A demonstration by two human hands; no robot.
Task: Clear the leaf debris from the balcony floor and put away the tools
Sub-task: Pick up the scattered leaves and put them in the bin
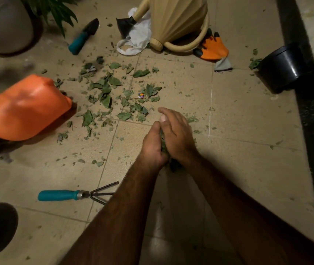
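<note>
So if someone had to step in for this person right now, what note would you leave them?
Left hand and right hand: both cupped round a clump of leaves, low over the floor.
Leaf debris: mostly scattered ahead.
Hand rake lies close by on the left; trowel lies farther off by the plant; watering can and orange gloves at the far side.
Done: one handful gathered.
Left: remaining leaves, then all tools put away.

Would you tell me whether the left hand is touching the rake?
Apart. The head view shows the left hand gripping leaves with the right hand, bare floor between it and the rake; only the forearm overlaps its tines.
</note>
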